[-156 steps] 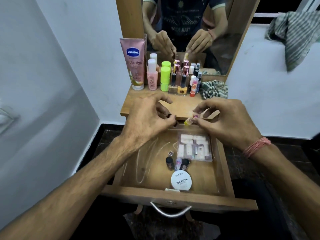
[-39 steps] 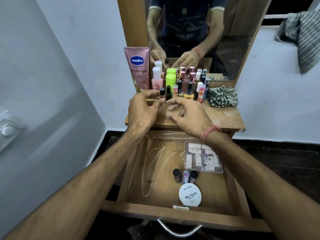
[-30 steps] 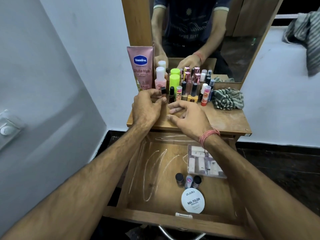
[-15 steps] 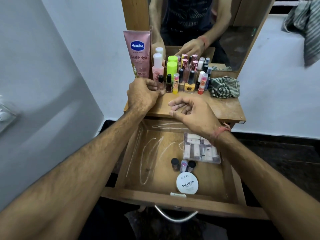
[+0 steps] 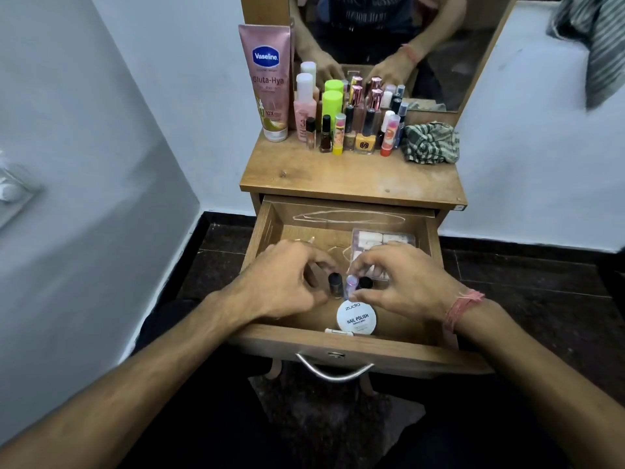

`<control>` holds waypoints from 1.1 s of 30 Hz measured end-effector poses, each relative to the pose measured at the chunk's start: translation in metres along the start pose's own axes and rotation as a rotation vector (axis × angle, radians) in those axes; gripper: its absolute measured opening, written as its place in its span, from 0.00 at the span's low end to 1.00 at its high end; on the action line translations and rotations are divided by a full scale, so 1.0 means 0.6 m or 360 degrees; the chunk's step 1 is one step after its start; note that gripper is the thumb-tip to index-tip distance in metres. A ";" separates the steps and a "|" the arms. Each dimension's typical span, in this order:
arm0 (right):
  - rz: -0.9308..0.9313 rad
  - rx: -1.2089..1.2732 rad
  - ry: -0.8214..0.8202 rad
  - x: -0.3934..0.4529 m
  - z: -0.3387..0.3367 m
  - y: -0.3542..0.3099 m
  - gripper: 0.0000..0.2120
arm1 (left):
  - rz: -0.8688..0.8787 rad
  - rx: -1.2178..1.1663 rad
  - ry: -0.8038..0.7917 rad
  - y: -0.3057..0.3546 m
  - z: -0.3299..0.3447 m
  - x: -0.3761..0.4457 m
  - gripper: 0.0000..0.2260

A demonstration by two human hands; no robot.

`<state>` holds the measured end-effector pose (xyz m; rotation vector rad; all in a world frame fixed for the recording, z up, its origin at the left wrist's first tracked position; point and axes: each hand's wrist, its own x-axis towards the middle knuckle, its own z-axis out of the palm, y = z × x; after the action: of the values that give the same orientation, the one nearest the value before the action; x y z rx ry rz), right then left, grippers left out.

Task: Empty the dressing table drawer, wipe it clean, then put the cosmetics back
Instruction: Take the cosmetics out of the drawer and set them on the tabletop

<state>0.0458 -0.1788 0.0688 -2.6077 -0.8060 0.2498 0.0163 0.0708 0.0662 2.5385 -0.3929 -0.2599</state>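
Observation:
The wooden drawer (image 5: 389, 353) is pulled out below the dressing table top (image 5: 338, 179). Three small bottles stand in it: a dark-capped one (image 5: 334, 285), a purple one (image 5: 351, 286) and a black-capped one (image 5: 366, 283). My left hand (image 5: 284, 282) hovers curled just left of the dark-capped bottle, fingers apart. My right hand (image 5: 406, 286) pinches the purple bottle between thumb and forefinger. A white round nail polish tub (image 5: 356, 319) lies in front of them. A clear plastic box (image 5: 384, 239) sits at the drawer's back right, partly hidden by my right hand.
Several bottles and sticks stand in rows at the back of the table top, with a pink Vaseline tube (image 5: 267, 79) on the left and a checked cloth (image 5: 430, 143) on the right. A mirror (image 5: 389, 45) rises behind. White streaks mark the drawer floor.
Both hands have left the row of bottles on the table top and dropped into the drawer, over the three small bottles. The bottles they set down stay on the top.

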 end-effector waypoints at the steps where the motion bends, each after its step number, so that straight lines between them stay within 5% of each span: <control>1: 0.0001 -0.0017 0.0030 0.003 0.001 -0.002 0.14 | 0.0026 0.0031 -0.0005 -0.001 0.005 0.000 0.22; 9: 0.0098 0.0131 0.0106 0.016 -0.008 -0.015 0.09 | 0.0125 0.0256 0.0175 0.001 0.003 0.011 0.15; 17: -0.0012 0.0600 0.0699 0.061 -0.080 -0.061 0.09 | 0.0111 -0.0246 0.0758 -0.022 -0.103 0.029 0.13; 24: -0.0050 0.0429 0.1125 0.198 -0.124 -0.094 0.13 | 0.0023 -0.0166 0.1153 -0.055 -0.200 0.105 0.12; 33: -0.0051 0.0067 0.1030 0.306 -0.129 -0.094 0.13 | -0.0096 -0.0006 0.1238 -0.092 -0.215 0.166 0.13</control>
<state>0.1891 -0.0557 0.1531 -2.3969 -0.5905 -0.5542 0.1559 0.1458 0.1325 2.4156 -0.0070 0.6875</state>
